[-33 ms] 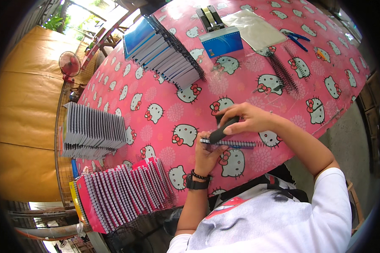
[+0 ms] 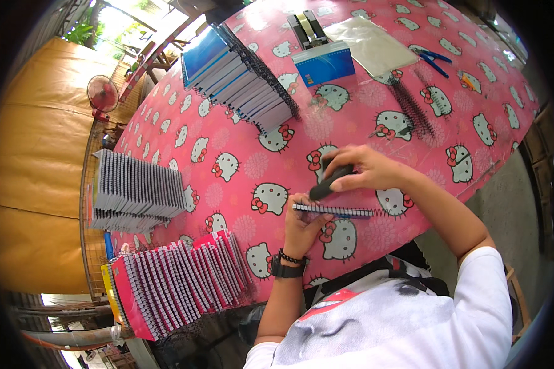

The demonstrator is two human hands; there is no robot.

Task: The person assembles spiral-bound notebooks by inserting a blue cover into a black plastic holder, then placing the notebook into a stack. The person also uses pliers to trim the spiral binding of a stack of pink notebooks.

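Note:
My left hand [image 2: 299,226], wearing a black watch and beaded bracelet at the wrist, is closed round one end of a spiral notebook [image 2: 345,212]. The notebook stands with its coiled spine up, and the loose coil [image 2: 383,213] sticks out past its right end. In my right hand [image 2: 368,170] is a black handheld tool [image 2: 327,186], its exact kind not clear. The fingers wrap round it, and its lower end is just above the notebook's spine, close to my left fingertips.
Spiral notebooks stand in rows: blue ones [image 2: 243,80] at the far left, grey-edged ones [image 2: 140,184] at left, pink ones [image 2: 184,283] near left. Farther off on the pink table [image 2: 240,215] are a tape dispenser [image 2: 308,29], blue booklet [image 2: 324,64], plastic sheets [image 2: 372,46], blue-handled pliers [image 2: 436,60] and black coils [image 2: 407,104].
My right hand has lifted the black tool slightly up and away from the notebook's spine. The left hand and notebook stay in place.

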